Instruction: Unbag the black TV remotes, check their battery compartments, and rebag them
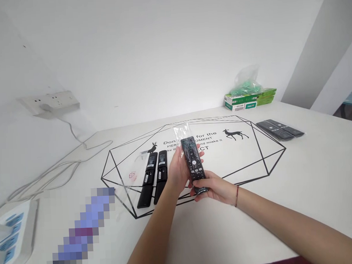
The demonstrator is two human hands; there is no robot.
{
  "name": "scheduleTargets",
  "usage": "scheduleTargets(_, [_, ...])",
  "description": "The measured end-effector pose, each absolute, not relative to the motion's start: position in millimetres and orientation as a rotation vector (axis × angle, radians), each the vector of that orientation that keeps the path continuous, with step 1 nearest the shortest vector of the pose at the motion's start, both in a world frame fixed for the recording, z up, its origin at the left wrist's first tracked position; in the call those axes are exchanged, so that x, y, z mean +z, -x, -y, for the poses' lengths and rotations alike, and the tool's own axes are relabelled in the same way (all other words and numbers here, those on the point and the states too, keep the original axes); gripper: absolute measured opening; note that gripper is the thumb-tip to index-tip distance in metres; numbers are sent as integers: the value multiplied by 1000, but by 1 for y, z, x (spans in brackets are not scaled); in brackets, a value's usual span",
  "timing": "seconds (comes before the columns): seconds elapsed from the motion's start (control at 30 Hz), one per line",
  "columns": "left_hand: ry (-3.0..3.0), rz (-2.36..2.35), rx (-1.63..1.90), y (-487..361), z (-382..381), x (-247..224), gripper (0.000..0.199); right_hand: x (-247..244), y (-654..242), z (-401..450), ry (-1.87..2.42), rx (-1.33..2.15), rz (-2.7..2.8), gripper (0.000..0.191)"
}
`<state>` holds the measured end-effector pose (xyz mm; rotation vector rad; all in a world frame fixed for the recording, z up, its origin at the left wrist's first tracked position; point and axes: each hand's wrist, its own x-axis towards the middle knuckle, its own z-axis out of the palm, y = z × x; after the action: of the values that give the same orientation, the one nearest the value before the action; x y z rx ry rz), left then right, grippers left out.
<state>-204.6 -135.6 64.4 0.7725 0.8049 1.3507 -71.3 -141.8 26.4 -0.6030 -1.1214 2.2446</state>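
A black remote control (pixel 191 156) in a clear plastic sleeve (pixel 181 129) is held up over the middle of the table, its buttons facing me. My left hand (pixel 179 169) is wrapped round its left side and back, with fingertips showing past the right edge. Gripping the lower end, my right hand (pixel 215 186) has its thumb on the front. Left of my hands lie two black remotes, one (pixel 149 178) beside the other (pixel 162 175), backs up with their battery compartments uncovered. A flat clear plastic bag (pixel 131 176) with red print lies by them.
At the right lie several bagged remotes (pixel 279 129). Green and white boxes (pixel 240 100) stand by the wall under a plastic bag with green contents (pixel 246 84). At left are a power strip (pixel 18 236), cables (pixel 72 163), a wall socket (pixel 50 102) and a pixelated blue object (pixel 86 225).
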Motion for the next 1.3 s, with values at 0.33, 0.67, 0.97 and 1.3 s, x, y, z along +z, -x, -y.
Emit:
scheduleTargets(0.33, [-894, -836, 1474, 205, 142, 76, 44, 29, 69, 143, 614, 2278, 1194, 30])
scheduleTargets(0.67, [-839, -940, 1888, 252, 137, 104, 34, 31, 72, 145, 588, 2201, 1444, 25])
scheduleTargets(0.97, [-525, -1542, 2128, 361, 164, 114, 19, 32, 71, 146, 646, 2207, 1374, 28])
scheduleTargets(1.3, [-1082, -2672, 845, 385, 149, 77, 26, 28, 71, 144, 623, 2221, 1316, 27])
